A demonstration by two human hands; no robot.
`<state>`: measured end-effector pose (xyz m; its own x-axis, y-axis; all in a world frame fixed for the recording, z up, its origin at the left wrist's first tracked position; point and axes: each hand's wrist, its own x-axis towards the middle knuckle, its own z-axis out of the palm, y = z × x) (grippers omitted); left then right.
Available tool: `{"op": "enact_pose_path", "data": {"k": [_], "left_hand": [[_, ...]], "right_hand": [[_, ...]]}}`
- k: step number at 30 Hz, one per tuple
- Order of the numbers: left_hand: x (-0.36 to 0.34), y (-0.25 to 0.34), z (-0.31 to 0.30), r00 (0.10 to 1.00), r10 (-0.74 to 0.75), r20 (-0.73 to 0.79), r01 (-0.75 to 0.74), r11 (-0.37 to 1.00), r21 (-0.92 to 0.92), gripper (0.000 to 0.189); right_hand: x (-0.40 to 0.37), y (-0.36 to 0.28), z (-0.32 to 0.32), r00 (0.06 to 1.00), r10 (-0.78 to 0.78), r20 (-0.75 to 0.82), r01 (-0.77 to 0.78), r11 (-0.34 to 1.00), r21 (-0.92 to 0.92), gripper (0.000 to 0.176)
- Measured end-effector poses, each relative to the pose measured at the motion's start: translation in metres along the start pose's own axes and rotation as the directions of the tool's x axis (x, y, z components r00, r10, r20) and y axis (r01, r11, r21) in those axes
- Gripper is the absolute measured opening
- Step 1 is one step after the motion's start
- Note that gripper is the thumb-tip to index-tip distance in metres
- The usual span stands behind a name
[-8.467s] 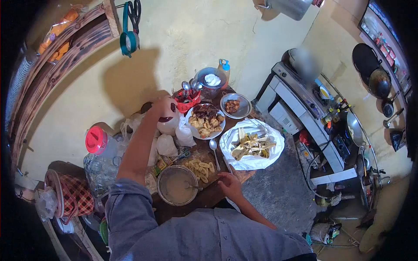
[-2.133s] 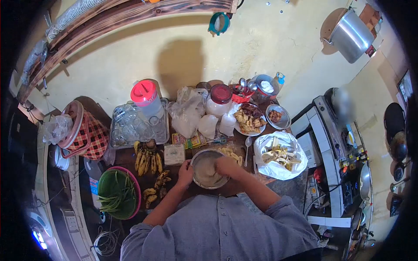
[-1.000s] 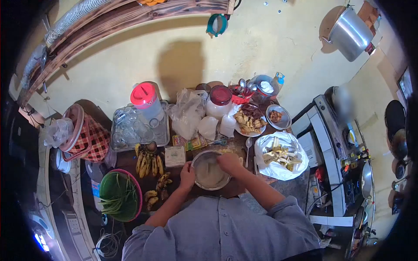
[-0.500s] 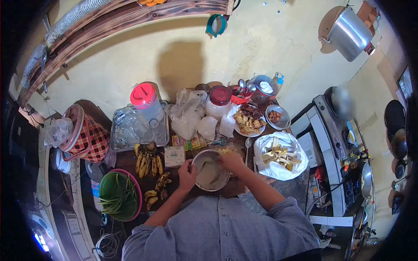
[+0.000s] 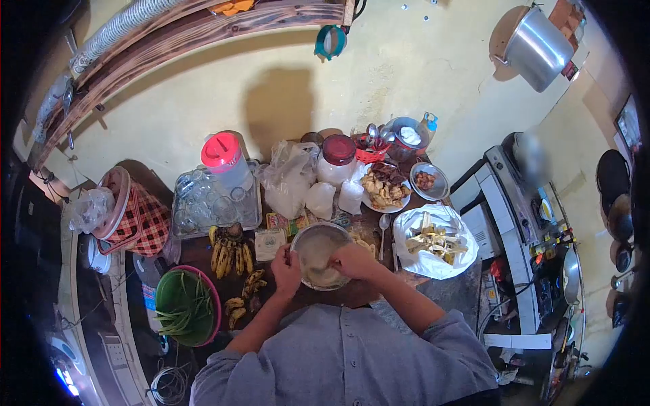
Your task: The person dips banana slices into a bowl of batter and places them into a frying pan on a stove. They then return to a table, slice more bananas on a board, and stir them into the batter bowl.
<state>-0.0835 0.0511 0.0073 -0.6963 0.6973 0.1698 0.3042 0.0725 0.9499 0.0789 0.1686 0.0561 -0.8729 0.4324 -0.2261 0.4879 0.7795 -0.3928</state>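
Note:
A round metal bowl (image 5: pixel 318 287) with pale, wet batter (image 5: pixel 313 252) in it stands at the table's front edge. My left hand (image 5: pixel 287 272) grips its left rim, thumb upward. Over the right part of the bowl, my right hand (image 5: pixel 353 262) is closed with the knuckles up; whatever it holds is hidden beneath the fingers. Just left of the bowl lies a small pale carton (image 5: pixel 271 244). Peeled banana pieces (image 5: pixel 363 240) partly show behind my right hand.
Bananas (image 5: pixel 231 254) lie left, beside a green basin (image 5: pixel 183 308). A glass tray (image 5: pixel 217 227), pitcher (image 5: pixel 223 154), plastic bags (image 5: pixel 288 179) and red-lidded jar (image 5: pixel 337 161) stand behind. Rightward are a spoon (image 5: pixel 383 233), plate of fried pieces (image 5: pixel 384 193), bag of peels (image 5: pixel 433 260) and stove (image 5: pixel 514 203).
My right hand has moved from the bowl's right rim inward and down over the batter. The bowl appears tilted less toward me; my left hand keeps its grip and shifts slightly left.

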Motion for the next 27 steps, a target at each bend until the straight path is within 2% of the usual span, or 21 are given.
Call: {"op": "enact_pose_path", "data": {"k": [2, 3, 5, 6, 8, 9, 11, 12, 14, 18, 20, 21, 23, 24, 26, 27], "left_hand": [[-0.004, 0.007, 0.002, 1.000, -0.001, 0.026, 0.003, 0.998, -0.065, 0.016], [-0.004, 0.007, 0.004, 1.000, 0.002, 0.024, 0.000, 0.998, -0.065, 0.016], [-0.005, 0.006, 0.007, 0.995, -0.103, -0.010, 0.101, 0.986, -0.133, 0.014], [-0.006, 0.001, 0.006, 0.995, -0.102, -0.008, 0.101, 0.986, -0.131, 0.014], [-0.005, -0.013, 0.002, 0.995, -0.096, 0.011, 0.096, 0.994, -0.048, 0.013], [-0.005, -0.012, 0.002, 0.995, -0.095, 0.012, 0.095, 0.994, -0.047, 0.013], [-0.006, -0.012, 0.004, 0.989, -0.141, 0.037, 0.145, 0.978, -0.150, 0.013], [-0.006, -0.009, 0.004, 0.989, -0.142, 0.039, 0.146, 0.978, -0.151, 0.013], [-0.005, -0.003, 0.004, 0.988, -0.133, 0.073, 0.144, 0.975, -0.170, 0.014], [-0.009, -0.027, 0.007, 0.988, -0.136, 0.075, 0.147, 0.976, -0.164, 0.014], [-0.010, -0.030, 0.008, 0.987, -0.138, 0.083, 0.152, 0.968, -0.199, 0.013], [-0.010, -0.025, 0.007, 0.987, -0.139, 0.085, 0.153, 0.968, -0.199, 0.013], [-0.007, -0.014, 0.004, 0.972, -0.208, 0.113, 0.226, 0.959, -0.173, 0.013], [-0.006, -0.014, 0.003, 0.973, -0.205, 0.110, 0.222, 0.959, -0.174, 0.013], [-0.009, -0.018, -0.001, 0.976, -0.181, 0.117, 0.194, 0.975, -0.105, 0.014], [-0.007, -0.015, -0.001, 0.976, -0.182, 0.117, 0.195, 0.975, -0.107, 0.014]], "right_hand": [[0.006, 0.000, -0.003, 0.943, 0.220, -0.251, -0.235, 0.971, -0.033, 0.020], [0.009, -0.001, 0.001, 0.943, 0.217, -0.254, -0.233, 0.972, -0.034, 0.020], [0.011, -0.005, 0.013, 0.970, 0.063, -0.235, -0.090, 0.990, -0.105, 0.018], [0.007, -0.006, 0.008, 0.970, 0.065, -0.236, -0.091, 0.991, -0.102, 0.018], [-0.002, -0.004, -0.005, 1.000, 0.016, 0.019, -0.014, 0.997, -0.070, 0.018], [0.002, 0.001, -0.005, 1.000, 0.016, 0.018, -0.015, 0.997, -0.069, 0.018], [0.011, 0.013, -0.002, 0.931, 0.272, -0.243, -0.298, 0.951, -0.079, 0.018], [0.010, 0.007, -0.003, 0.931, 0.274, -0.241, -0.300, 0.951, -0.079, 0.018], [0.008, -0.011, -0.002, 0.983, 0.028, -0.179, -0.034, 0.999, -0.032, 0.019], [0.005, -0.001, -0.015, 0.992, 0.094, -0.081, -0.099, 0.993, -0.066, 0.018], [0.017, 0.006, -0.003, 0.958, 0.137, -0.250, -0.174, 0.976, -0.130, 0.018], [0.015, 0.000, -0.003, 0.958, 0.139, -0.250, -0.176, 0.976, -0.129, 0.018], [0.009, -0.014, -0.003, 0.998, -0.064, 0.008, 0.065, 0.993, -0.097, 0.018], [0.007, -0.012, -0.012, 0.998, -0.067, 0.006, 0.067, 0.993, -0.099, 0.018], [0.002, -0.002, -0.029, 0.983, 0.106, -0.153, -0.119, 0.990, -0.077, 0.019], [0.002, -0.004, -0.024, 0.983, 0.106, -0.151, -0.119, 0.990, -0.079, 0.019]]}}
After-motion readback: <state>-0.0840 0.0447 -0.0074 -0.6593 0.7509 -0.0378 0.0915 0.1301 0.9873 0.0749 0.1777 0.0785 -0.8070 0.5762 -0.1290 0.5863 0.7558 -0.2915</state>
